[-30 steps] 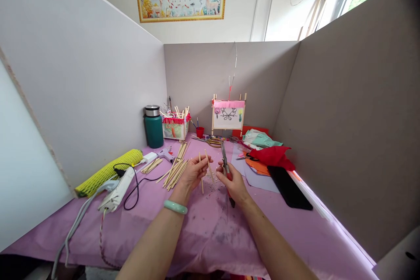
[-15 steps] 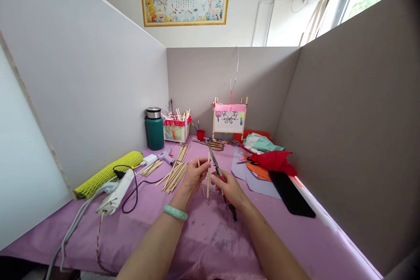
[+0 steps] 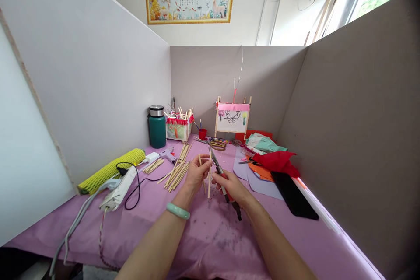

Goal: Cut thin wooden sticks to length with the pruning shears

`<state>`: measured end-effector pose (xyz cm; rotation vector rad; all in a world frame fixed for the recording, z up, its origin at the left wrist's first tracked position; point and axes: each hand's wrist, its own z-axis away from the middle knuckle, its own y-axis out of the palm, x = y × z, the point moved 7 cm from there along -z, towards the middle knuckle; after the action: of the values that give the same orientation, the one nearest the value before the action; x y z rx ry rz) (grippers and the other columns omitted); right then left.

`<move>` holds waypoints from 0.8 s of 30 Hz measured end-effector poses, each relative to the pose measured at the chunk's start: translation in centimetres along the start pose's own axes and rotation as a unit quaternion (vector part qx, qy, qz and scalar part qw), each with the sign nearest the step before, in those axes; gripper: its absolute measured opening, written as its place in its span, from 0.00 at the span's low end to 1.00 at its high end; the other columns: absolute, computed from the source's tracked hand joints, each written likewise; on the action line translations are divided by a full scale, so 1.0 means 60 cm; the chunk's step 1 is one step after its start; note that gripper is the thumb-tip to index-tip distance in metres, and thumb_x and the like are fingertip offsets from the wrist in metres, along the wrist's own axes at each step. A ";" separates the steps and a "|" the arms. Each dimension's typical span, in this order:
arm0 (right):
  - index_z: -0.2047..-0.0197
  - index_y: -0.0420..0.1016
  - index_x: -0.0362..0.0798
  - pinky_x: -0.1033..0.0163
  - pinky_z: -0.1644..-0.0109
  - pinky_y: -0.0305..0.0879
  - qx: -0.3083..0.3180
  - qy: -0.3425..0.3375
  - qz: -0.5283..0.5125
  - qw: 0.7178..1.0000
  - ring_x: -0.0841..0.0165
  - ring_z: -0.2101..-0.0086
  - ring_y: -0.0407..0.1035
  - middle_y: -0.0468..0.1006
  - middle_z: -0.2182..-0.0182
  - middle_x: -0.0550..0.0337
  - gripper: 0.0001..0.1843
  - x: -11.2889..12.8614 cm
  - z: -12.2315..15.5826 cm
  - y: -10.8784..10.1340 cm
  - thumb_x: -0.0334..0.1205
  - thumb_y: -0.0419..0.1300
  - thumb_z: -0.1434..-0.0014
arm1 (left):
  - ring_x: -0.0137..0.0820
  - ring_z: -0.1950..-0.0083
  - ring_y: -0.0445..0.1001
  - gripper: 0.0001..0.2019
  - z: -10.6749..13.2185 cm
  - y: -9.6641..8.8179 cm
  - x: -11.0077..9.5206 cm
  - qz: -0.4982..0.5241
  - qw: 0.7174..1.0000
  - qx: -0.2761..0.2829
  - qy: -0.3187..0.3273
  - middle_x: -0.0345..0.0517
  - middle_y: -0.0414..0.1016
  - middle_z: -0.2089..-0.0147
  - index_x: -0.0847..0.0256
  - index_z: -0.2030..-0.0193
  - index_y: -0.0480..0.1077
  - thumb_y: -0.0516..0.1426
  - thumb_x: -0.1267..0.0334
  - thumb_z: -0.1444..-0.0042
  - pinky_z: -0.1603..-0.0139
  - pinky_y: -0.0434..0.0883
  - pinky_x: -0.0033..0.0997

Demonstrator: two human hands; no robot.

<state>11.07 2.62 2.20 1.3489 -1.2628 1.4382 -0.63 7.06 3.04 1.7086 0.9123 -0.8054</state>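
My left hand [image 3: 197, 173], with a pale green bangle at the wrist, pinches two thin wooden sticks [image 3: 209, 186] that point roughly upright above the table. Close on its right, my right hand [image 3: 231, 185] is wrapped round the red-and-black handles of a pair of shears [image 3: 214, 160]. The blades point up and away from me, just beside the top of the right-hand stick. Whether they touch the stick I cannot tell. A loose pile of similar sticks [image 3: 177, 176] lies left of my left hand.
Left are a glue gun [image 3: 168, 155], a power strip [image 3: 118, 188] with cables, a yellow net-wrapped roll [image 3: 111, 170] and a green flask [image 3: 157, 129]. Behind stand a stick-filled box [image 3: 177, 130] and a small framed picture [image 3: 232, 119]. A phone [image 3: 293, 194] and red cloth [image 3: 277, 163] lie right.
The shears' handles show farther apart than before. Both hands keep their hold on the sticks and shears. The whole view has shifted slightly.
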 end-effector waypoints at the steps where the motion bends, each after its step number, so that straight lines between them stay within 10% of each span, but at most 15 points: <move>1: 0.64 0.71 0.46 0.67 0.71 0.59 0.002 0.007 -0.007 1.000 0.72 0.73 0.65 0.74 0.69 0.60 0.24 0.000 0.000 0.002 0.60 0.62 0.48 | 0.16 0.83 0.52 0.22 0.001 0.000 0.000 -0.001 1.000 -0.002 0.002 0.28 0.61 0.80 0.60 0.61 0.68 0.70 0.55 0.59 0.82 0.45 0.22; 24: 0.69 0.70 0.46 0.65 0.71 0.59 -0.002 0.048 -0.030 0.998 0.71 0.76 0.64 0.71 0.77 0.62 0.25 0.004 0.012 0.016 0.63 0.62 0.49 | 0.18 0.82 0.55 0.23 -0.005 -0.009 0.001 -0.066 0.996 -0.029 0.054 0.31 0.66 0.76 0.61 0.55 0.72 0.68 0.54 0.56 0.81 0.51 0.23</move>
<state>10.24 1.71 2.25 1.2883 -1.1538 1.4414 -1.04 7.50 2.82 1.6670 1.1213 -0.7712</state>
